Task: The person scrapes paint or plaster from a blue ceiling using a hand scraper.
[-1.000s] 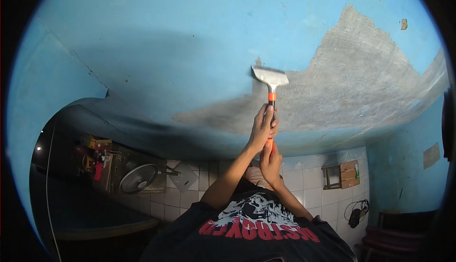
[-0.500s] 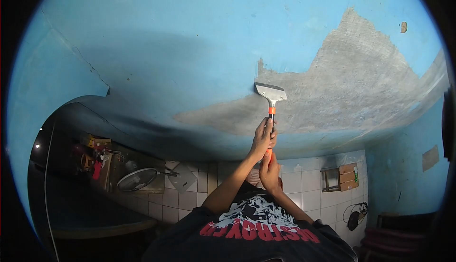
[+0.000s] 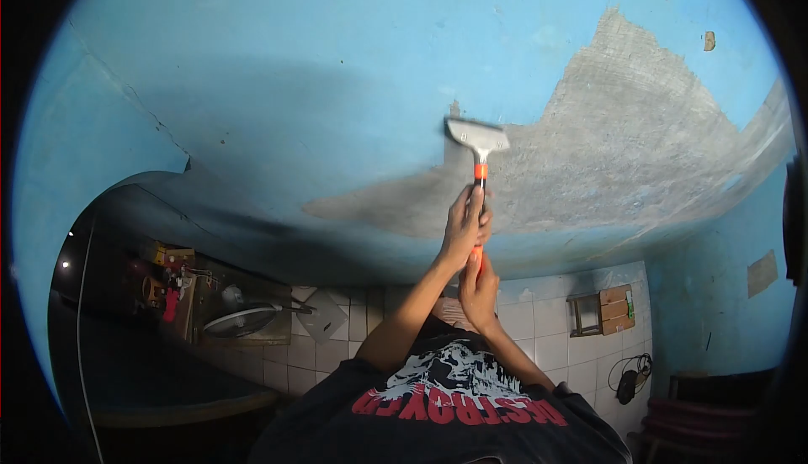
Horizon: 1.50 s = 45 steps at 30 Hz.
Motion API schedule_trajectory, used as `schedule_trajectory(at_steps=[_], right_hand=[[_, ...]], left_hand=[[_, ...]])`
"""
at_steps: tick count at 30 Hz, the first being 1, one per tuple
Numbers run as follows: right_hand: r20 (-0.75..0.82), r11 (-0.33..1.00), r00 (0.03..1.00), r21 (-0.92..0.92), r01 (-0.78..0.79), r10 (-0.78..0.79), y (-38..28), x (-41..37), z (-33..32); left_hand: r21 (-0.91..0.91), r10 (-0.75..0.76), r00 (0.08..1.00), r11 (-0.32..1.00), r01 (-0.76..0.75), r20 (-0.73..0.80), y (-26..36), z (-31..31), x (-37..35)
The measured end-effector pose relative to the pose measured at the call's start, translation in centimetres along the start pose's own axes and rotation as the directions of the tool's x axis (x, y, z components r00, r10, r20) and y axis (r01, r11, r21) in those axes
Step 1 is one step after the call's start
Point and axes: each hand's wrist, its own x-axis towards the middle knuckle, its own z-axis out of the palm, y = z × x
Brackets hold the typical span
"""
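A wide-bladed scraper point(image 3: 477, 135) with a black and orange handle points up against the blue painted wall point(image 3: 278, 35). Its blade lies at the border between the paint and a bare grey patch point(image 3: 623, 102). My left hand point(image 3: 465, 227) is closed around the upper handle, its thumb laid along the grip. Lower down, my right hand point(image 3: 479, 291) wraps the orange end of the handle. Both hands hide part of the handle.
On the tiled floor point(image 3: 519, 321) stand a small wooden stool point(image 3: 617, 310) and a black coiled cable point(image 3: 627, 384) at right. A pedestal fan point(image 3: 241, 321) is at left, near a cluttered shelf point(image 3: 181, 296). Dark stacked chairs point(image 3: 699, 422) occupy the lower right.
The scraper has moved up the wall with both hands on it, and its blade now covers part of the paint edge. More grey shows beneath the blade's left side.
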Motion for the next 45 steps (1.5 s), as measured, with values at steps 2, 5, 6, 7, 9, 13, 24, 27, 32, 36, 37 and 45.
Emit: schedule_trajectory(at_steps=[2,5,6,7,9,13,24,27,32,36,37,45], right_hand=[[0.003,0.999,1.000,0.049,-0.014,0.014,-1.3,0.9,0.2],[0.013,1.000,1.000,0.022,-0.004,0.004,0.3,-0.1,0.4],[0.011,1.000,1.000,0.024,0.002,-0.002,1.4,-0.8,0.5],[-0.022,0.999,0.999,-0.002,0.032,-0.032,2.7,-1.7,0.6],[-0.061,0.998,0.996,-0.027,0.063,-0.065,1.6,-1.2,0.6],[0.001,0.999,1.000,0.031,0.013,-0.013,-1.1,0.9,0.2],[-0.026,0.999,0.999,0.027,0.023,-0.023,-1.2,0.8,0.0],[0.034,0.995,0.998,0.079,-0.057,0.055,-1.1,1.4,-0.3],[0.023,0.999,0.999,-0.021,0.028,-0.027,2.6,-0.6,-1.1],[0.034,1.000,0.999,0.010,0.005,-0.005,0.0,1.0,-1.5],[0.044,0.999,0.999,0.036,0.000,-0.002,-0.5,1.2,-1.6],[0.060,0.996,0.998,-0.084,0.037,-0.032,2.3,0.9,-2.1]], left_hand=[[0.020,0.021,1.000,1.000,-0.021,0.020,1.2,0.2,0.3],[0.025,0.039,0.998,0.999,-0.040,0.043,-0.3,-0.5,-0.1],[0.032,-0.001,1.000,0.999,0.001,-0.004,-1.6,-0.9,-0.6],[0.037,-0.040,0.998,0.998,0.041,-0.051,-2.6,-1.3,-0.9],[0.045,-0.062,0.997,0.997,0.063,-0.034,-1.8,-0.8,-0.8],[0.029,0.019,1.000,0.999,-0.019,-0.001,1.4,0.4,0.2],[0.012,0.038,0.996,0.999,-0.039,0.078,2.2,1.0,0.6],[0.001,0.032,0.997,0.999,-0.032,0.074,1.8,0.8,0.6],[-0.017,-0.030,0.999,0.999,0.030,0.011,-2.9,-0.7,-0.3],[-0.023,-0.010,1.000,1.000,0.011,0.019,0.1,0.7,0.6],[-0.005,0.023,0.999,1.000,-0.023,0.047,0.7,0.8,0.6],[0.008,0.048,0.999,0.999,-0.048,-0.007,-1.1,0.8,0.5]])
